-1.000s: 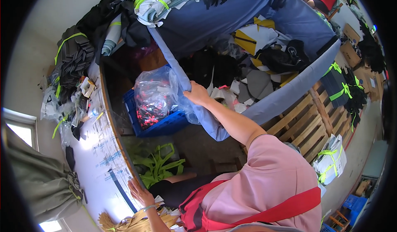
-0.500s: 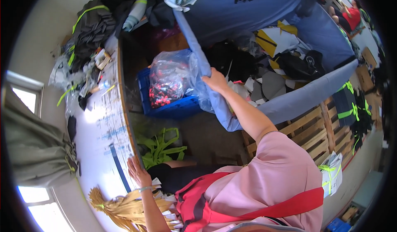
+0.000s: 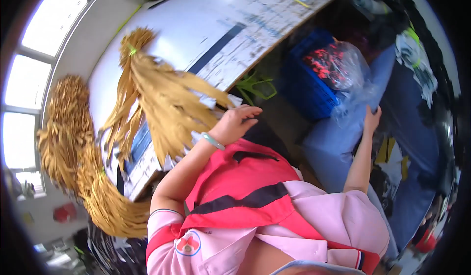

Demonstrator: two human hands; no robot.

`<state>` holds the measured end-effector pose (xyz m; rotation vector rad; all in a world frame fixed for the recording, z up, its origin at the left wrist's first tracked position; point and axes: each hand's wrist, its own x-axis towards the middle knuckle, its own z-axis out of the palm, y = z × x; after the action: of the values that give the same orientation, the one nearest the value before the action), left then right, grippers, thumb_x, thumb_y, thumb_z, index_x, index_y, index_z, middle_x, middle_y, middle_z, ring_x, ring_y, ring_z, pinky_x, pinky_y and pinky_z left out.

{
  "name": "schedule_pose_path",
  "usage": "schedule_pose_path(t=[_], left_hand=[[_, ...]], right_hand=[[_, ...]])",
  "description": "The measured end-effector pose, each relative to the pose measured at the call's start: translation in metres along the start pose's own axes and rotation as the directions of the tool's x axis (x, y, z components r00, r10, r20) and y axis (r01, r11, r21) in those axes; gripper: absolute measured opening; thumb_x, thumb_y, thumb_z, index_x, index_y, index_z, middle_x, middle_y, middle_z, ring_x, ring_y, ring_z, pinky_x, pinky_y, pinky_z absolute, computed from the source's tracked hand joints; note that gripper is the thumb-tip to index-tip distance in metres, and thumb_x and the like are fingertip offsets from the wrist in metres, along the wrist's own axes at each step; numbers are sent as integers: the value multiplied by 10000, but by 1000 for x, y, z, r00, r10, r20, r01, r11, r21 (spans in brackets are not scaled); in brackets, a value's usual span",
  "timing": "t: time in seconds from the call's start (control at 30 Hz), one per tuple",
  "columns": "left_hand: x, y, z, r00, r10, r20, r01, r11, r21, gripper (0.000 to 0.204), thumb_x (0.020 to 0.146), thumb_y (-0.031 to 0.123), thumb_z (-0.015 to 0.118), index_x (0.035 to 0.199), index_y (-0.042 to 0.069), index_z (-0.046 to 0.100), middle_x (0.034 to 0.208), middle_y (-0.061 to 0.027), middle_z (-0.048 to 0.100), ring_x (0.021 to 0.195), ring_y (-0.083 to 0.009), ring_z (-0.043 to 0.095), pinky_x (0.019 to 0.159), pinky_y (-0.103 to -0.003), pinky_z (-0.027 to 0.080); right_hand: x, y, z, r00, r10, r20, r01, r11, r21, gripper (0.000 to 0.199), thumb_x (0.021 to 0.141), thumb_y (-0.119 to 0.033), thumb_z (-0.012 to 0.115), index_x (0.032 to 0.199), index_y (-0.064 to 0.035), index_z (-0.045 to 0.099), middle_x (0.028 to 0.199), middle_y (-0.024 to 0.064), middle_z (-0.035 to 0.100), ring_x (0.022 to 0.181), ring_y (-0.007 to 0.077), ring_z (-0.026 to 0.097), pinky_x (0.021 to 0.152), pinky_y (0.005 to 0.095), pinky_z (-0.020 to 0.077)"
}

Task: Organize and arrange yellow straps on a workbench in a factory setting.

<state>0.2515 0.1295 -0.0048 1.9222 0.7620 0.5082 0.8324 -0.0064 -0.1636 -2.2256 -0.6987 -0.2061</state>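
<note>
My right hand (image 3: 371,119) is closed over the rim of a large bin lined with blue-grey cloth (image 3: 333,132), at the right. My left hand (image 3: 238,124), with a pale bangle at its wrist, is held before my red apron (image 3: 240,177). Its fingers are loosely bent with the thumb apart, and nothing shows in it. Just beside that hand, a tied bundle of tan strips (image 3: 167,98) fans out over the white worktable (image 3: 181,15). White and yellow scraps (image 3: 390,164) lie inside the bin.
Between table and bin stands a blue crate (image 3: 306,86) with a clear plastic bag (image 3: 338,66) of red-and-black pieces. Green straps (image 3: 257,86) hang under the table edge. More tan bundles (image 3: 110,204) are at the table's left end, near the windows (image 3: 29,86).
My view has swung left, bringing more tan bundles and windows in. My left hand has moved off the table edge to in front of my apron. My right hand still grips the bin rim.
</note>
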Motion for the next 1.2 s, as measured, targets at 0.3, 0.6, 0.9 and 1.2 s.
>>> schedule_pose_path(t=[0.3, 0.6, 0.9, 1.2], left_hand=[[-172, -38, 12, 920, -380, -93, 279, 805, -524, 243, 959, 93, 602, 1177, -8, 641, 1118, -82, 643, 1072, -158, 592, 943, -283, 462], [-234, -27, 24, 742, -494, -454, 224, 820, -526, 212, 931, 52, 621, 1130, -6, 664, 1050, -105, 678, 985, -168, 648, 872, -284, 512], [-272, -57, 52, 552, -608, -571, -65, 652, -756, 190, 963, 61, 587, 1124, -8, 659, 986, -54, 688, 906, -113, 646, 792, -243, 515], [-269, -81, 48, 574, -658, -488, -24, 582, -813, 228, 977, 127, 592, 1157, -4, 642, 981, -60, 693, 889, -126, 660, 755, -254, 528]], right_hand=[[-20, -88, -2, 879, -476, -37, 392, 764, -512, 503, 842, -271, 701, 1290, -85, 565, 1171, 167, 612, 1120, 344, 553, 960, 459, 440], [-232, -395, 94, 337, -834, 438, 455, 551, 699, 189, 934, -84, 612, 1110, -46, 670, 998, 48, 646, 851, 119, 605, 774, 248, 484], [-355, -461, 33, -110, -927, 358, 245, 323, 914, 141, 928, -46, 618, 1055, -14, 670, 960, 62, 639, 802, 130, 602, 729, 250, 479], [-373, -446, 19, -202, -884, 421, 266, 364, 893, 133, 902, -9, 629, 1031, -10, 664, 943, 86, 633, 781, 168, 602, 698, 263, 479]])
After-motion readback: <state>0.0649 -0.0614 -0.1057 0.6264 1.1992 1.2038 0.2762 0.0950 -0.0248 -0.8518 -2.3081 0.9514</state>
